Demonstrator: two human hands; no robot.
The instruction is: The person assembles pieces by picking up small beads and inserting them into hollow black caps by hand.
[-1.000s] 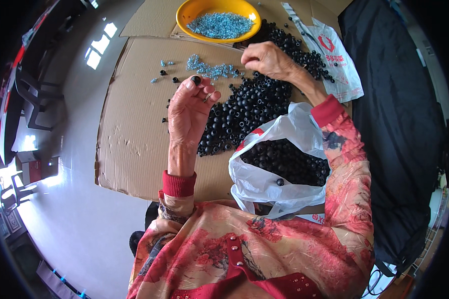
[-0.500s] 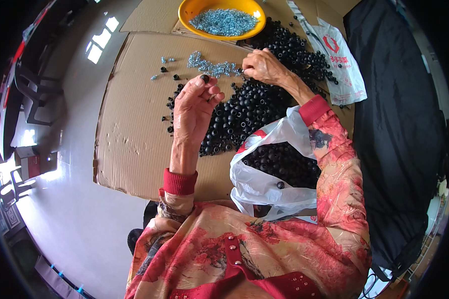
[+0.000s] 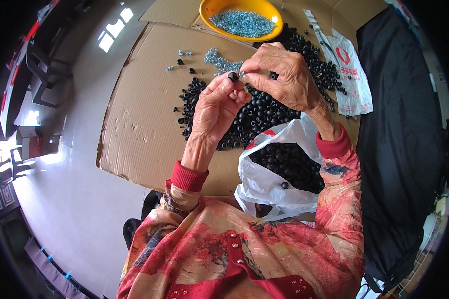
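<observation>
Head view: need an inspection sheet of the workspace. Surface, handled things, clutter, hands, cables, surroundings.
Surface: brown cardboard sheet, edges worn, small dents at left.
Handled things: black bead pile spread loose; clear-blue beads in a yellow bowl, more scattered on the cardboard; open white plastic bag holding more black beads.
Clutter: flattened white bag with red print, upper right.
Hands: left hand pinches one black bead; right hand pinches a small clear-blue bead close beside it; contact between the two cannot be told.
Cables: none identifiable for certain; lower right is unclear.
Surroundings: grey floor and dark chair left; black cloth right.
</observation>
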